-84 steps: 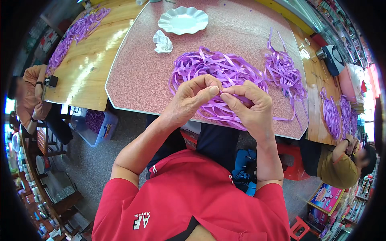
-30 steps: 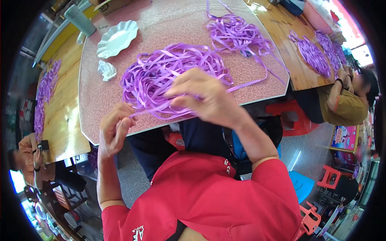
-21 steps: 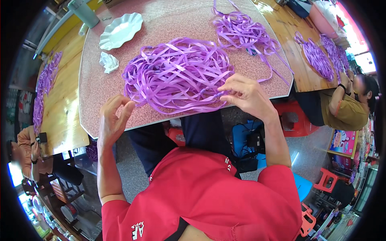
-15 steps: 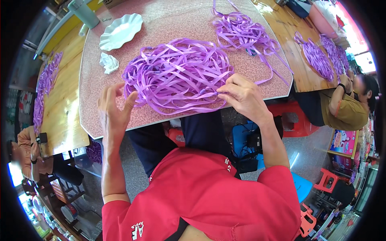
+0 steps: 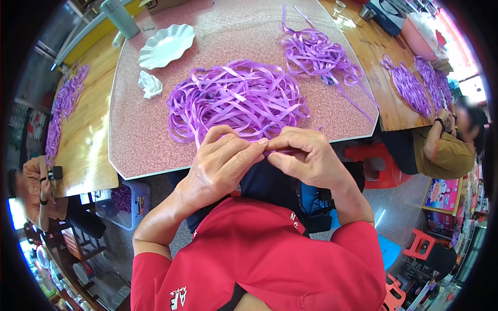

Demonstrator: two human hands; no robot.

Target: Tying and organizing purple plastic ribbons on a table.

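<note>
Pinching one purple ribbon strand between my left hand and right hand at the table's near edge, I judge careful folding comes next.

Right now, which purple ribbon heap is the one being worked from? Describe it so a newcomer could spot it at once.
Start at the pink speckled table in the middle. The big tangled heap of purple plastic ribbon lies near its front edge, just beyond the left hand and right hand, which pinch one strand. Unlike the smaller, looser purple ribbon heap farther back, it is dense and rounded.
</note>
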